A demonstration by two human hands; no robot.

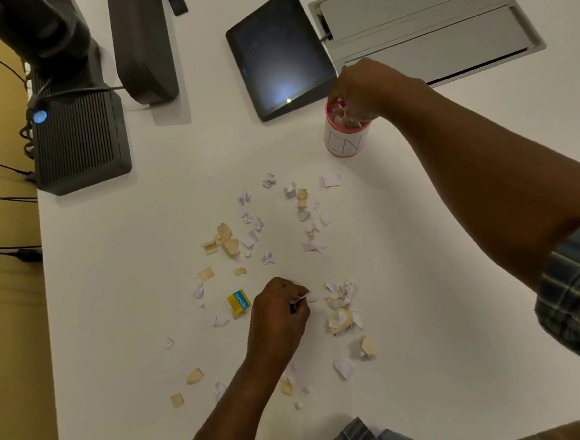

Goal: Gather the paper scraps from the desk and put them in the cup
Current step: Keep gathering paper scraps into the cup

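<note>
Many white and tan paper scraps [339, 309] lie scattered over the middle of the white desk [115, 300]. A yellow and blue scrap [239, 301] lies just left of my left hand [277, 310], which pinches a small white scrap [301, 298] against the desk. The white cup [343, 144] with a pink rim stands beyond the scraps, with paper inside it. My right hand [361, 87] is over the cup's mouth, fingertips down in it among white scraps; whether it still grips any I cannot tell.
A dark tablet [277, 52] lies just behind the cup. A grey cable hatch [422, 21] is set in the desk at the back right. Black devices [80, 138] and a dark stand [142, 48] sit at the back left, with cables off the left edge.
</note>
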